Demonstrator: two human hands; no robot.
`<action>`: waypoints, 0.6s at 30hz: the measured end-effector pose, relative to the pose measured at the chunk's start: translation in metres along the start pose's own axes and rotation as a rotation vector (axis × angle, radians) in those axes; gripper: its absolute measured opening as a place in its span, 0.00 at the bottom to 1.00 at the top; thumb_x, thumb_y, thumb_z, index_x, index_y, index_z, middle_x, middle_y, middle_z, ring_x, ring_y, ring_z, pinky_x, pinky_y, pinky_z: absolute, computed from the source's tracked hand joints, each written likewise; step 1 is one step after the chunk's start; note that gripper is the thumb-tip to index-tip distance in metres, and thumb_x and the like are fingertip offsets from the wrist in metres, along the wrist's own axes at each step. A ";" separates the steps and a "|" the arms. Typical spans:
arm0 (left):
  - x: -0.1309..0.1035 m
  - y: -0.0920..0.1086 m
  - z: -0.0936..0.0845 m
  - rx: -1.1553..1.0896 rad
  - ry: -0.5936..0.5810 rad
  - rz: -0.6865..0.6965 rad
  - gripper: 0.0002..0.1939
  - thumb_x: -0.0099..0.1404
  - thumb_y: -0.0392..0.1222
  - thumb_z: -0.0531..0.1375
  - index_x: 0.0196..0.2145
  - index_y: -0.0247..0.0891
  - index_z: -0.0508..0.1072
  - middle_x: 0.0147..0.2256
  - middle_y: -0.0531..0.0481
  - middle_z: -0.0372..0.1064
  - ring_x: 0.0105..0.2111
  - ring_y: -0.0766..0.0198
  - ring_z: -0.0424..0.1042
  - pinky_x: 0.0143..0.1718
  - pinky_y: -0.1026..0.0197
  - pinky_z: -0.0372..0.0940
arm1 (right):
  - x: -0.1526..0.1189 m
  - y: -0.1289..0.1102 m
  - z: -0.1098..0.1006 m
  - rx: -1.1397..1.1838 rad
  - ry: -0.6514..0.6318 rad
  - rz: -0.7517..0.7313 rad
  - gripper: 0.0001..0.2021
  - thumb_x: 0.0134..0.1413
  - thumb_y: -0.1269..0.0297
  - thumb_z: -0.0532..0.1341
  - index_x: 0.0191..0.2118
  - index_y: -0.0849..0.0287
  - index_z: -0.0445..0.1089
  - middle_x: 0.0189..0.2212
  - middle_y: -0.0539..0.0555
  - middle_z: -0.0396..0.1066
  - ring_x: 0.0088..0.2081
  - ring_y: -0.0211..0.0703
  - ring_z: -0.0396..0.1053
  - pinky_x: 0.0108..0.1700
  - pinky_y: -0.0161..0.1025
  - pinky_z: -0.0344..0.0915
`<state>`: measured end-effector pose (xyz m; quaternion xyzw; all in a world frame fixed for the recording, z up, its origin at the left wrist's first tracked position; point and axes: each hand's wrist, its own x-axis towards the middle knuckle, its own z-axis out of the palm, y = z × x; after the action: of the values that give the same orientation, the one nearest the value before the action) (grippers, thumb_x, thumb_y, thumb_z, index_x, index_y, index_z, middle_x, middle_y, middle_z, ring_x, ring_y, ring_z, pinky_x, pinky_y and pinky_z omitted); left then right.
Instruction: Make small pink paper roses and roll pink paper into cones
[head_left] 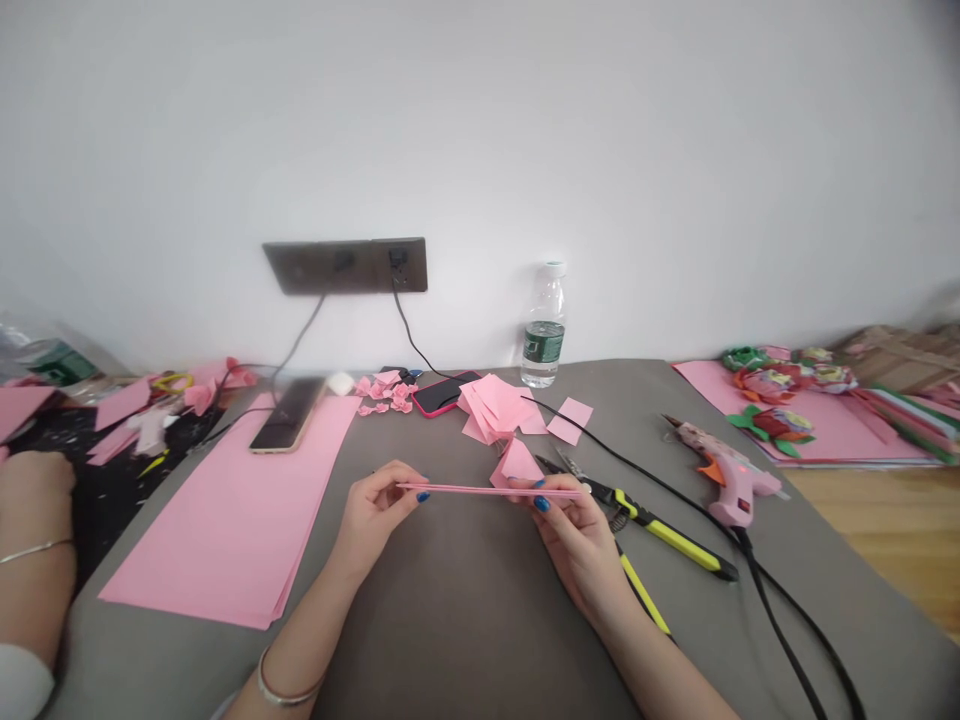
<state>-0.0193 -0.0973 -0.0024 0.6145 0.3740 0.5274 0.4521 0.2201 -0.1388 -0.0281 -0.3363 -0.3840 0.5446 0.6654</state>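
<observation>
Between my two hands a flat piece of pink paper (465, 490) is held edge-on above the grey table, so mostly its thin edge shows. My left hand (380, 507) pinches its left end between thumb and fingers. At the right end, my right hand (571, 525) grips it the same way, thumb toward me. Just behind the right fingers lies a folded pink paper piece (517, 462). A fanned pile of pink paper squares (491, 403) is farther back. Yellow-and-black pliers (667, 538) lie beside my right hand.
Long pink sheets (217, 530) lie left, a phone (289, 415) on them. Small pink paper pieces (386, 390), a pink-edged phone (442, 395) and a water bottle (544, 335) stand or lie behind. A corded glue gun (727, 475) is right. Another person's arm (34, 550) is far left.
</observation>
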 end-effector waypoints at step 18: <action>-0.002 0.004 -0.002 0.008 -0.171 -0.004 0.06 0.63 0.42 0.66 0.30 0.38 0.78 0.28 0.50 0.69 0.29 0.65 0.67 0.30 0.65 0.61 | 0.002 0.000 0.001 -0.004 -0.018 -0.048 0.06 0.58 0.57 0.67 0.39 0.50 0.75 0.31 0.50 0.78 0.35 0.43 0.75 0.42 0.40 0.71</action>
<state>-0.0214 -0.1006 0.0012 0.6584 0.3372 0.4705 0.4810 0.2194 -0.1369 -0.0275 -0.3235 -0.3992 0.5308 0.6740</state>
